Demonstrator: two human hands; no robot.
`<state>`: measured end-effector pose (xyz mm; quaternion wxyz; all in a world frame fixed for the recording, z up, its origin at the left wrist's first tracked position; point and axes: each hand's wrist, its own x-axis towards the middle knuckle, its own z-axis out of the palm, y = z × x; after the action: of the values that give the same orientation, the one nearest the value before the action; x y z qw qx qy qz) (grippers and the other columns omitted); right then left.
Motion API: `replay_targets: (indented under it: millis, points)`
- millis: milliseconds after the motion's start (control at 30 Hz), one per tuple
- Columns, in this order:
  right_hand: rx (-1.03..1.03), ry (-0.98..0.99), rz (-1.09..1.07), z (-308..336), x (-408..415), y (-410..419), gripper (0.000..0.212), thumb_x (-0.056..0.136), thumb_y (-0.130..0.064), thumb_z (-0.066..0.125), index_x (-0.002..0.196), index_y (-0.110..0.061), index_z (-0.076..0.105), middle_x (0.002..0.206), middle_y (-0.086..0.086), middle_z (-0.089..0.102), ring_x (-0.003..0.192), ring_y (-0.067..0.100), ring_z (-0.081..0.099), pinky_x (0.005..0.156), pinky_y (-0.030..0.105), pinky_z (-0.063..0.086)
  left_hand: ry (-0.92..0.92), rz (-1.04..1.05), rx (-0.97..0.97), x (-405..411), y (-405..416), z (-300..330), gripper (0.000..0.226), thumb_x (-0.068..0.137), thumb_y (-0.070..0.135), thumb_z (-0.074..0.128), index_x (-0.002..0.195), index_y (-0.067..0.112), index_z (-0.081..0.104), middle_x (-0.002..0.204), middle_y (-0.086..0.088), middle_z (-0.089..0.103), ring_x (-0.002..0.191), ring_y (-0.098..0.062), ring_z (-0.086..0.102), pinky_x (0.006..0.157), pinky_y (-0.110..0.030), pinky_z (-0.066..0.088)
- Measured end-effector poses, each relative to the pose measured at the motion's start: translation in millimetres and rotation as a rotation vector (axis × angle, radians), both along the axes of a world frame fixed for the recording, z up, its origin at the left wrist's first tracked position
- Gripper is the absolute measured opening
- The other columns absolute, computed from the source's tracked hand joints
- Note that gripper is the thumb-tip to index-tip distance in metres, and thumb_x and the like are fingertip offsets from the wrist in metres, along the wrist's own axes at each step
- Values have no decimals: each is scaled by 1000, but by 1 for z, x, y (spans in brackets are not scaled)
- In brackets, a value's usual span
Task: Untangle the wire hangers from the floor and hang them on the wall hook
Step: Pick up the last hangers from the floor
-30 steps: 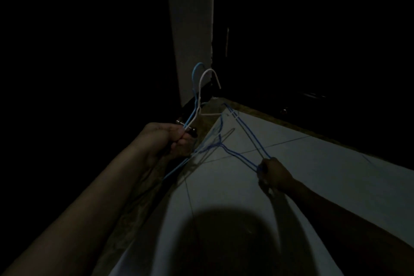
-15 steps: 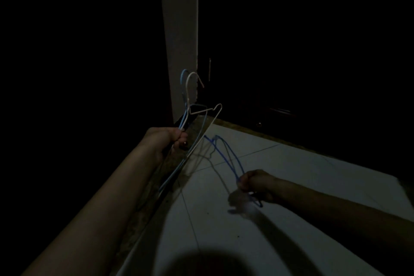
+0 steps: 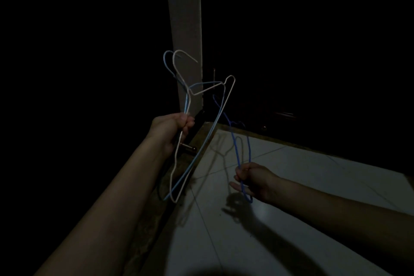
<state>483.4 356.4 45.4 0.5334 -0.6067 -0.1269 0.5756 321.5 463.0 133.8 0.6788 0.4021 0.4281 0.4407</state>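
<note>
My left hand [image 3: 173, 129] grips two wire hangers together by their necks: a white hanger [image 3: 229, 91] and a light blue hanger [image 3: 202, 151]. Their hooks point up in front of a pale wall strip, and their frames hang down past my forearm. My right hand [image 3: 253, 178] grips a dark blue hanger [image 3: 237, 152] low over the floor; its wire rises toward the other two hangers. Whether it is still caught in them I cannot tell in this dim light. No wall hook is visible.
White floor tiles [image 3: 302, 186] spread to the right, edged by a brownish border [image 3: 179, 175]. A pale wall strip [image 3: 184, 18] stands at the corner. A small metal fitting [image 3: 188, 147] sticks out near the floor under my left hand. Everything else is dark.
My left hand has lifted the white and light blue hangers higher. My right hand has drawn the dark blue hanger back toward me and down, away from the pair.
</note>
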Motion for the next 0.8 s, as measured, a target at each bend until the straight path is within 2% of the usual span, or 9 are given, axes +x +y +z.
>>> replay_targets:
  millis: [100, 167, 233, 300, 433, 533, 600, 700, 800]
  points:
    - [25, 35, -11, 8, -3, 0, 34, 90, 18, 29, 69, -6, 40, 73, 10, 42, 68, 17, 44, 58, 36, 53, 10, -22, 43, 4, -3, 7, 25, 97, 0, 42, 77, 5, 57, 48, 4, 62, 39, 1, 55, 40, -6, 40]
    - [25, 44, -26, 13, -3, 2, 33, 89, 19, 29, 70, -5, 41, 74, 10, 41, 67, 15, 43, 70, 40, 51, 2, -21, 66, 6, -5, 11, 25, 97, 1, 42, 78, 6, 57, 59, -1, 61, 39, 2, 55, 41, -5, 40]
    - [29, 60, -42, 16, -1, 4, 33, 88, 21, 28, 72, -4, 42, 73, 9, 41, 66, 15, 43, 76, 42, 47, -8, -15, 75, 7, -5, 14, 26, 97, 1, 42, 77, 7, 57, 60, -1, 61, 39, 2, 54, 42, -5, 40]
    - [51, 72, -49, 19, -1, 3, 32, 88, 21, 29, 75, -4, 43, 74, 10, 43, 67, 16, 45, 73, 42, 47, -10, -12, 62, 7, -5, 14, 25, 97, 0, 41, 79, 6, 58, 53, 2, 63, 39, 1, 55, 41, -5, 40]
    - [121, 34, -14, 28, -12, -3, 25, 88, 18, 37, 83, -4, 46, 80, 12, 48, 73, 18, 50, 59, 36, 51, 23, -14, 16, 9, -12, 6, 17, 97, -2, 40, 99, -2, 57, 75, -8, 58, 40, -1, 59, 44, -9, 47]
    - [180, -16, 9, 34, -26, -5, 19, 90, 13, 43, 88, -5, 47, 78, 12, 49, 69, 17, 51, 55, 34, 55, 72, -38, 37, 12, -21, -2, 14, 96, -4, 39, 105, -2, 50, 76, -13, 57, 43, -7, 62, 46, -14, 50]
    - [215, -35, 27, 39, -33, -5, 15, 90, 11, 45, 89, -5, 48, 78, 11, 48, 68, 17, 51, 55, 33, 57, 141, -60, 62, 15, -25, -6, 12, 97, -4, 38, 101, -3, 50, 79, -17, 58, 50, -13, 63, 45, -15, 49]
    - [254, -100, 68, 41, -42, -5, 12, 90, 6, 49, 86, -5, 49, 82, 12, 49, 69, 17, 53, 59, 32, 58, 220, -70, 63, 19, -28, -15, 13, 97, -3, 38, 90, -2, 49, 95, -24, 57, 62, -20, 61, 43, -16, 48]
    - [287, -209, 138, 40, -49, -7, 10, 90, 2, 51, 86, -7, 49, 84, 13, 51, 67, 17, 56, 63, 30, 58, 201, -92, 31, 22, -28, -22, 12, 97, -4, 37, 103, -4, 47, 106, -29, 57, 90, -35, 63, 46, -17, 50]
